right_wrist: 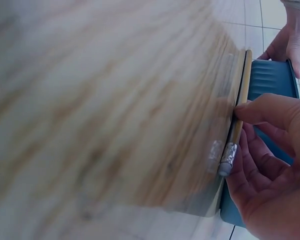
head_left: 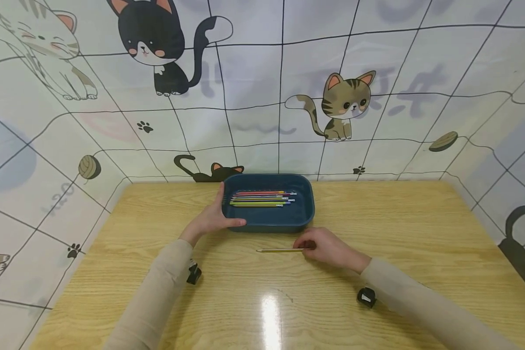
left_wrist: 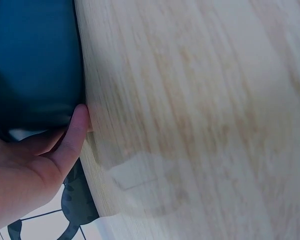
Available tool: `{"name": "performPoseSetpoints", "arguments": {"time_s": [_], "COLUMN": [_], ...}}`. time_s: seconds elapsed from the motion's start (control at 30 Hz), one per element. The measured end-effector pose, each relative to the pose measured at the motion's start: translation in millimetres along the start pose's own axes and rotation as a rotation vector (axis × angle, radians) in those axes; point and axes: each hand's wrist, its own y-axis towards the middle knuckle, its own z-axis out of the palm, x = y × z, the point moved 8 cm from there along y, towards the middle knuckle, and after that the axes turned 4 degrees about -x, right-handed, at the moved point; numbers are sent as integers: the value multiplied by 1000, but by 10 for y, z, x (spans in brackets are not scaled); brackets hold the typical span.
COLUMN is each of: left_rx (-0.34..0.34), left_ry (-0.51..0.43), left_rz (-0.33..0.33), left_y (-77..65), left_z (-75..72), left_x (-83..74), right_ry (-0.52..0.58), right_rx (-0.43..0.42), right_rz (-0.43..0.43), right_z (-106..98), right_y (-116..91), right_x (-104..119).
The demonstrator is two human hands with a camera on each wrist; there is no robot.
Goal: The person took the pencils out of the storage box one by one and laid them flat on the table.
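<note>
Cat-printed wall covering (head_left: 253,73), black grid lines on white, stands behind and to both sides. Wood-grain counter (head_left: 420,214) below it, glossy, light glare near the front. Two beige sleeves (head_left: 420,296) reach in from the near edge. Dark blue tray (head_left: 267,228) at the counter's far side, near the middle, set against the wall covering. Left hand (head_left: 212,218) at the tray's left end: thumb and fingers spread well apart, thumb straight along the near side, touching. Right hand (head_left: 328,248) just before the tray's near right corner, fingers together, pinching a single pencil. Inside the tray, a row of pencils (head_left: 258,198), mixed colours, mostly toward its left. Small black object (head_left: 366,297) beside the right sleeve. The pinched pencil (head_left: 277,250), yellowish, is outside the tray, roughly parallel to its near side, tip leftward; cannot tell whether it touches the counter. Grey eraser (right_wrist: 223,170) at its other end.
</note>
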Motion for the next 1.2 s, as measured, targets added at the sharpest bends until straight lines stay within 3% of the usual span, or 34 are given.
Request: {"name": "performPoseSetpoints", "arguments": {"time_s": [0.47,0.67,0.87,1.0,1.2], "left_rx": [12,6,2,-11,-6], "left_ry": [-13,-8,2,10,10], "left_rz": [-4,7,-8,-19,-25], "left_y": [-17,-19,-33,-20,-6], "left_z": [8,2,-8,-23,-20], "left_x": [16,2,9,17,-7], "right_ry": [-37,27,35,72,137], "right_rx": [7,-38,-129,-189,-249], "right_rz": [21,57,10,-1,52], "right_z": [-22,-238,-425,-442,-405], "right_y": [30,-10,-12,49,196], "right_x": [38,47,159,253,299]}}
